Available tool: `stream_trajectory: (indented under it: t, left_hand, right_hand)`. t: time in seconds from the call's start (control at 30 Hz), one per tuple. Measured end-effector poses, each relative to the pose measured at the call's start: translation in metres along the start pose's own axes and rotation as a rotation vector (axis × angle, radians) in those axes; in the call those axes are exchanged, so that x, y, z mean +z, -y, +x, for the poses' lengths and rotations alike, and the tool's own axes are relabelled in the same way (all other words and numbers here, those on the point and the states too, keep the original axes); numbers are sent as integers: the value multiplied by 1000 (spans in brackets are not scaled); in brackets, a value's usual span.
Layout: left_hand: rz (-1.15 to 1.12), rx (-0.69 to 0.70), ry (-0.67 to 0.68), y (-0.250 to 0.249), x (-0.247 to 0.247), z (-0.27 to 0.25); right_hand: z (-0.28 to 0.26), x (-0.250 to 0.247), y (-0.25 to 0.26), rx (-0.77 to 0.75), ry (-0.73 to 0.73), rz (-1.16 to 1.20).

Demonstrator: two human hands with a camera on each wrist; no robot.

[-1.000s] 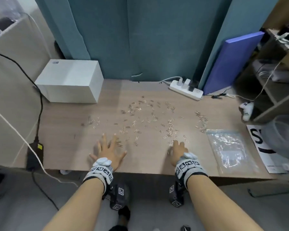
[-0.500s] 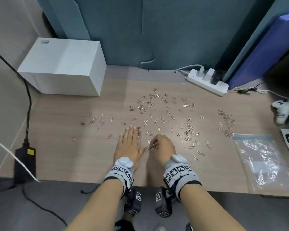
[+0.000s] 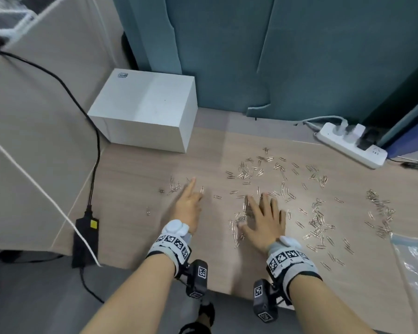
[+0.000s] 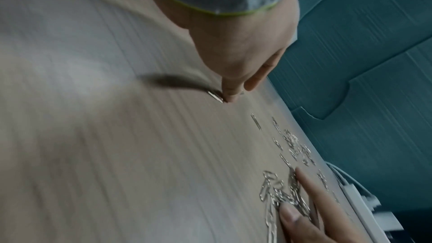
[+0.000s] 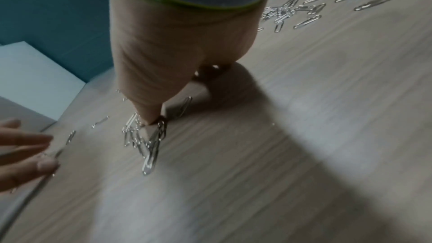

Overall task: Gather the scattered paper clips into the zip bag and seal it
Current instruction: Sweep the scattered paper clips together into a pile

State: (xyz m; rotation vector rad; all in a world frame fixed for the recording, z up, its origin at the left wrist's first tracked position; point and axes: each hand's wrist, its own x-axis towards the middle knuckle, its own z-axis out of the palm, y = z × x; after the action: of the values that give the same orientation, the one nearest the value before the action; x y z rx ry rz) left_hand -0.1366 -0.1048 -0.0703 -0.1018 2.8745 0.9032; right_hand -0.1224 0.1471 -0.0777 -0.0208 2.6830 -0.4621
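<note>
Both hands have parted: left hand (image 3: 187, 206) pointing, right hand (image 3: 266, 219) flat on silvery paper clips (image 3: 317, 219).

Small silver wire paper clips (image 3: 316, 220) lie scattered flat across the pale wooden tabletop (image 3: 135, 227), beside a clear plastic zip bag (image 3: 415, 266) at its right edge.

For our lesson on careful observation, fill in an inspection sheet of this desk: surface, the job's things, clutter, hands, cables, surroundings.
Surface: wooden desk, light wood grain.
Job's things: paper clips scattered across the middle and right; zip bag lying flat at the right edge.
Clutter: white box at the back left.
Hands: left hand points a finger onto the desk by the leftmost clips; right hand lies flat, fingers spread, beside a small heap.
Cables: black cable down to a power adapter; power strip with plugs at the back right.
Surroundings: teal panels behind.
</note>
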Motion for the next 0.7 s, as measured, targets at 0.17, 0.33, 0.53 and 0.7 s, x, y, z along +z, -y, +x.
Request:
stream_trajectory:
  t: [0.17,0.33,0.53,0.7]
  left_hand:
    - [208,-84,-134,33,0,0]
    - [246,-346,-191,52,8,2]
    - [202,-74,-115,1,44,16]
    - [122,225,45,-39,67,13]
  right_hand:
    - [5,1,9,9,62,-105]
    - [20,-2,2,-50,97,-146]
    - [24,-2,2,-72,87,-126]
    - [22,-5,1,-76,98,-91]
